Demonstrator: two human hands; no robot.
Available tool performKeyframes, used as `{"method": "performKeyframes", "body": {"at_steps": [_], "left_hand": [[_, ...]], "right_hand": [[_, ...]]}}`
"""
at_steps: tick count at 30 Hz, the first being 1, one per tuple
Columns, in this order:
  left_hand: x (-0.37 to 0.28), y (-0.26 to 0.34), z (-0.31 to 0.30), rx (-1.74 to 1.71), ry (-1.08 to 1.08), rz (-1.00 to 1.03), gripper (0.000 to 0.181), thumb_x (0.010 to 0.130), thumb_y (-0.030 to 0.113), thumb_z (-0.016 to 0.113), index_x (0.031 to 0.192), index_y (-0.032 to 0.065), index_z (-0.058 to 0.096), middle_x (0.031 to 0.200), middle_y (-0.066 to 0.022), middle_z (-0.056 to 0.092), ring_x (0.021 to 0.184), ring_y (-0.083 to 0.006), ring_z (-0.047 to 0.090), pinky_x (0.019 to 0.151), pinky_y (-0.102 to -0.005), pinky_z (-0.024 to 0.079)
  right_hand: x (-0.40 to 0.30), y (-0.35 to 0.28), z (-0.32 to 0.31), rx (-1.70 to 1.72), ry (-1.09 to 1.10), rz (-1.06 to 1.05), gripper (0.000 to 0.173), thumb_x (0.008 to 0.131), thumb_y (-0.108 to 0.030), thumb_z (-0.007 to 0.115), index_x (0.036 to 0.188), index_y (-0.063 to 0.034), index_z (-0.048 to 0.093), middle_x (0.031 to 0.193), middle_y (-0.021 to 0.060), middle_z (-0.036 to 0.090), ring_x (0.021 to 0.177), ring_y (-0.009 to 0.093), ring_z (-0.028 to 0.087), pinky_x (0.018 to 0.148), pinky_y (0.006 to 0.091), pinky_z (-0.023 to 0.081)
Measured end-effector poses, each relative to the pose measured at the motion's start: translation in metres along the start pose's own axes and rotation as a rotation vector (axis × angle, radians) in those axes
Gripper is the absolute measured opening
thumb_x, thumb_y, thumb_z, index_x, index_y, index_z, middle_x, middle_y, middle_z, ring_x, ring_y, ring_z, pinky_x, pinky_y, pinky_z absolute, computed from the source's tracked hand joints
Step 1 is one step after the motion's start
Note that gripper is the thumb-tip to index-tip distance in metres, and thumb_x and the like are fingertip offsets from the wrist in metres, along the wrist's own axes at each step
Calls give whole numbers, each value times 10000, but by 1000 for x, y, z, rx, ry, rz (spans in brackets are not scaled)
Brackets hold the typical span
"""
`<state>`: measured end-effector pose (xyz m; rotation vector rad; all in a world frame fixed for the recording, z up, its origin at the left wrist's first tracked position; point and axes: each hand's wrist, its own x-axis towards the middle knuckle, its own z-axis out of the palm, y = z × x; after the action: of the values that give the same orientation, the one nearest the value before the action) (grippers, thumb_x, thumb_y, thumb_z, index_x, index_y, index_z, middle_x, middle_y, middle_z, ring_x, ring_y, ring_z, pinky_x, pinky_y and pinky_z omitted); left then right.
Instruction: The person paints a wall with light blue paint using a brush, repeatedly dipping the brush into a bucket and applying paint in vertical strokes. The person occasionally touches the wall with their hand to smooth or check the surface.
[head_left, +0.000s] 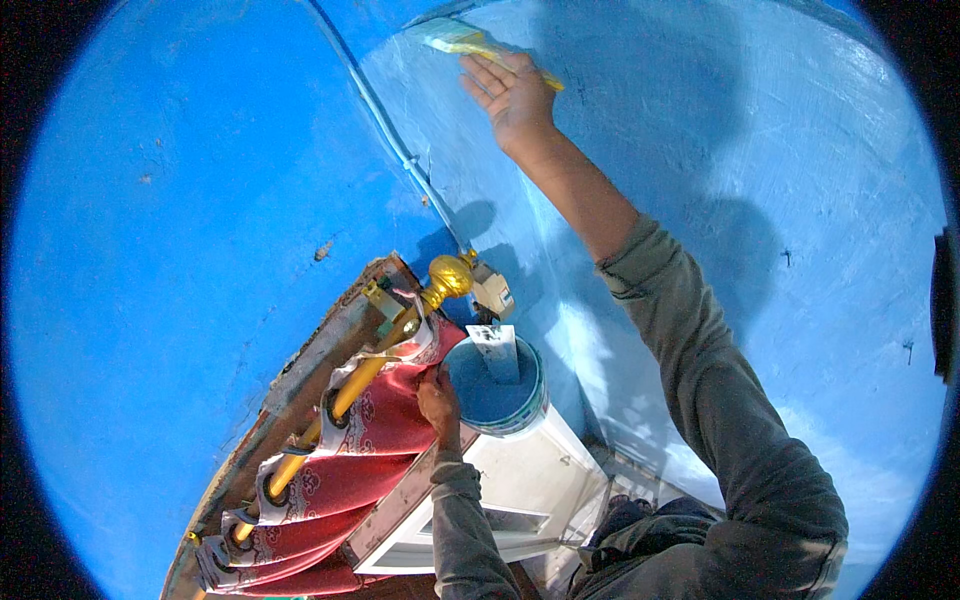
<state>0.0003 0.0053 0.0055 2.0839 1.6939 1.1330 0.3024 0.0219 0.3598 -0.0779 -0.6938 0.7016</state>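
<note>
High on the light blue wall (660, 172), my right hand (517, 97) grips a paintbrush (480, 46) by its yellow handle, with the pale bristles pointing left near the edge of the darker blue area. Some of its fingers are extended. My left hand (440, 401) holds the left rim of a round paint bucket (487, 405) containing blue paint. A flat, pale scraper-like piece (496, 352) with dark smears stands in the bucket, leaning on its far rim.
A red curtain (390, 405) hangs by rings from a yellow rod (360, 386) with a gold finial (450, 276). A cable (390, 135) runs down the wall to a small beige box (492, 292). White furniture (517, 480) stands below the bucket. Nails (786, 258) stick out at right.
</note>
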Motion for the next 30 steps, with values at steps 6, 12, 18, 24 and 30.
{"method": "performKeyframes", "body": {"at_steps": [6, 12, 18, 24, 30], "left_hand": [[2, 0, 1, 10, -11, -21, 327, 885, 353, 529, 970, 68, 666, 891, -232, 643, 843, -436, 606, 726, -495, 459], [1, -3, 0, -55, -21, -11, 308, 876, 344, 535, 980, 88, 673, 921, -223, 649, 869, -430, 611, 745, -493, 464], [2, -2, 2, -21, -13, -27, 292, 872, 326, 540, 989, 93, 671, 931, -223, 646, 877, -427, 608, 747, -485, 463], [1, 1, -1, -39, -8, -24, 287, 872, 324, 544, 991, 96, 669, 929, -224, 644, 870, -427, 608, 740, -484, 464], [1, 4, -2, -27, 3, -23, 288, 873, 321, 538, 985, 90, 668, 920, -221, 645, 859, -434, 607, 732, -490, 464]], "right_hand": [[-3, 7, 2, -56, 65, 149, 348, 882, -228, 439, 1110, 31, 486, 1137, 246, 577, 1082, 350, 585, 932, 467, 477], [31, 11, -7, 48, -64, 41, 332, 888, -221, 440, 1097, 32, 490, 1120, 243, 582, 1082, 351, 584, 941, 463, 474], [26, 17, -12, 148, 80, -16, 299, 896, -181, 454, 1097, 39, 469, 1155, 236, 570, 1097, 351, 578, 955, 476, 466], [12, 20, -12, 36, 3, 30, 319, 909, -199, 434, 1158, 1, 445, 1141, 226, 580, 1091, 347, 584, 935, 476, 479], [35, 18, -14, 10, 49, -102, 360, 898, -188, 448, 1206, -3, 439, 1100, 212, 592, 1030, 329, 612, 900, 471, 500]]}}
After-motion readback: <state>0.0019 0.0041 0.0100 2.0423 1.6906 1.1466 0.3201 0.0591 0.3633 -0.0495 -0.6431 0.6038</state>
